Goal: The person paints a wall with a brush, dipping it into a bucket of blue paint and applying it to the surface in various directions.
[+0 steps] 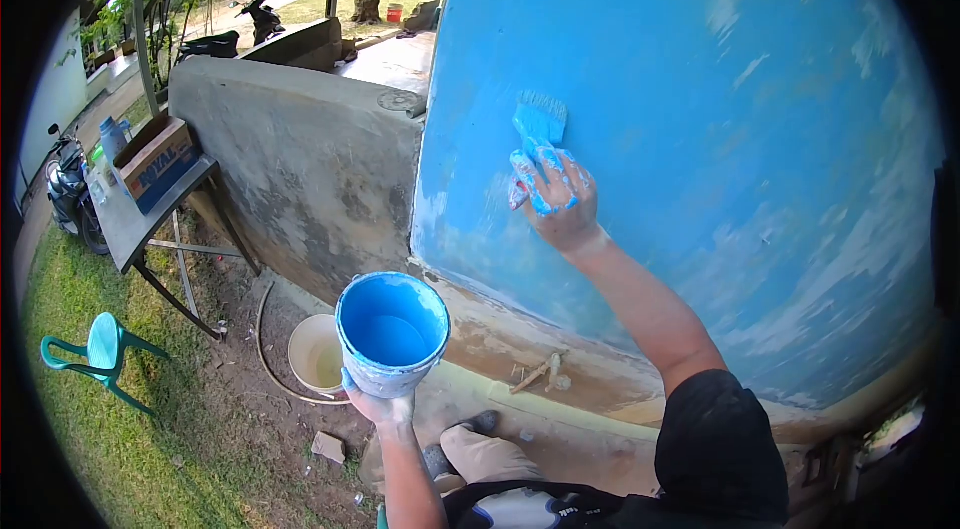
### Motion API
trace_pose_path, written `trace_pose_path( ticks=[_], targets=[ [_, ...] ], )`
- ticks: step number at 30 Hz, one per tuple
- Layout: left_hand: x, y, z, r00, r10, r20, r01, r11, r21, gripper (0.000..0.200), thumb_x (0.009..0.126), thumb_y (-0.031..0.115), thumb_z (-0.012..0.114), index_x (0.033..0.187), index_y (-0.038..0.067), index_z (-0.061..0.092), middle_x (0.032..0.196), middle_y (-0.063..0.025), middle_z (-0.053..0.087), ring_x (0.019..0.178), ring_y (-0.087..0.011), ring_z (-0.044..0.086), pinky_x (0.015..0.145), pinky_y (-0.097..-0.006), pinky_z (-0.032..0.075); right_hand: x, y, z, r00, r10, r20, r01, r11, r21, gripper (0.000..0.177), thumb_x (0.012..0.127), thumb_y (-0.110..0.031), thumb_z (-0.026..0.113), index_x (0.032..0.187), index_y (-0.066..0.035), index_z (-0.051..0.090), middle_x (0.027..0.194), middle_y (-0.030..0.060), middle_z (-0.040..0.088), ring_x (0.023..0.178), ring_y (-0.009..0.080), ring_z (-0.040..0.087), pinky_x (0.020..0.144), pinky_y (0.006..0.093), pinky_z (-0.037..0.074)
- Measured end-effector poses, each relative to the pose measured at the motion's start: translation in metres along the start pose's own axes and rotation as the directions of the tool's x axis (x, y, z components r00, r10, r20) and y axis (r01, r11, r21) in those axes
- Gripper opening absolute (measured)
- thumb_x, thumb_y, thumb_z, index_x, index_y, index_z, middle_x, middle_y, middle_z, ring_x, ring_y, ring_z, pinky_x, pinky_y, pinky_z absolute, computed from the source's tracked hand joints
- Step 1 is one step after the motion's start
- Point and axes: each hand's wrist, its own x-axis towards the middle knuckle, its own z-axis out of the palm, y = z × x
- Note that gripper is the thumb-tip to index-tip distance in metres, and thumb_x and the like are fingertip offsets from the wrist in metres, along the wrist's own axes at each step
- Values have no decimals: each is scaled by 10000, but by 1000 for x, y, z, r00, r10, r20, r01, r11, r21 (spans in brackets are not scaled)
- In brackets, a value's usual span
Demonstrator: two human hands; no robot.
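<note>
In my right hand [553, 191] is a wide paintbrush [541, 119], its bristles pointing up against the blue-painted wall [660, 109]. Blue paint coats the brush and smears my fingers, which are closed round its handle. My left hand [385, 403] holds up a paint bucket [392, 370] from below and the side, with its fingers mostly hidden behind it. Blue paint lies inside the bucket, and its white outside is streaked. Toward the right and top, the wall's blue coat looks patchy and pale.
A cream bucket [318, 354] stands on the ground beside a hose [265, 349]. To the left are a table [150, 219] with a cardboard box [158, 164], a green chair [103, 344] and a parked motorbike [68, 191]. A low grey wall [300, 149] adjoins the blue one; a tap [540, 372] lies near its foot.
</note>
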Motion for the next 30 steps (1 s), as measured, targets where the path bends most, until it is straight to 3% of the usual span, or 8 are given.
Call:
trace_pose_path(
  ticks=[2,8,9,12,19,21,25,30],
  targets=[
    [-2,-4,0,1000,-3,-1,3,1000,-22,700,995,617,407,1568,215,423,1640,-113,380,1461,-439,394,1109,-750,337,-71,-22,39,997,-76,-8,76,995,70,374,764,-172,745,1132,-107,775,1130,132,720,1012,330,687,837,472,573],
    [-19,-8,6,996,-49,69,46,998,46,685,1004,581,433,1574,200,423,1640,-104,394,1480,-393,397,1168,-675,349,-171,-132,61,909,-147,390,17,949,316,423,776,-130,704,1192,-64,742,1140,134,720,1075,341,680,927,465,568],
    [-17,-8,3,999,-40,-7,40,998,-56,682,1014,591,388,1578,208,406,1647,-120,370,1464,-446,393,1112,-758,336,-175,-138,63,839,-203,505,23,940,340,419,788,-129,698,1198,-55,735,1156,141,718,1097,344,678,950,463,562],
    [-19,-7,4,999,-49,22,48,998,29,697,1004,577,437,1580,185,414,1645,-109,389,1482,-393,396,1176,-677,335,-121,-98,53,833,-66,550,-159,923,351,311,851,-137,696,1143,-37,739,1194,180,721,1138,341,677,980,456,553],
    [-6,-18,32,984,-132,117,125,990,62,712,988,593,444,1573,188,428,1643,-112,392,1479,-397,399,1171,-683,336,73,37,-13,983,104,149,-132,973,190,367,810,-123,747,1171,-55,730,1203,155,720,1159,320,671,970,453,571],
    [-5,-22,41,982,-147,121,140,988,62,708,987,595,442,1570,192,434,1640,-110,396,1478,-395,401,1168,-684,339,96,48,-22,995,-50,-81,51,999,13,343,812,-127,736,1148,-59,738,1169,140,726,1155,342,666,928,454,586],
    [-9,-27,49,988,-127,84,122,991,59,702,987,602,440,1564,203,439,1642,-104,392,1479,-392,399,1161,-680,353,80,36,7,978,-162,-131,157,986,-49,346,821,-143,718,1155,-55,734,1158,137,724,1147,351,662,850,444,606],
    [-4,-17,26,991,-92,101,89,995,36,707,990,604,437,1573,203,425,1652,-104,374,1483,-392,393,1164,-679,348,-18,-42,45,935,-300,189,283,953,111,375,839,-151,695,1197,-43,714,1147,146,720,1150,327,667,760,443,616]
  ],
)
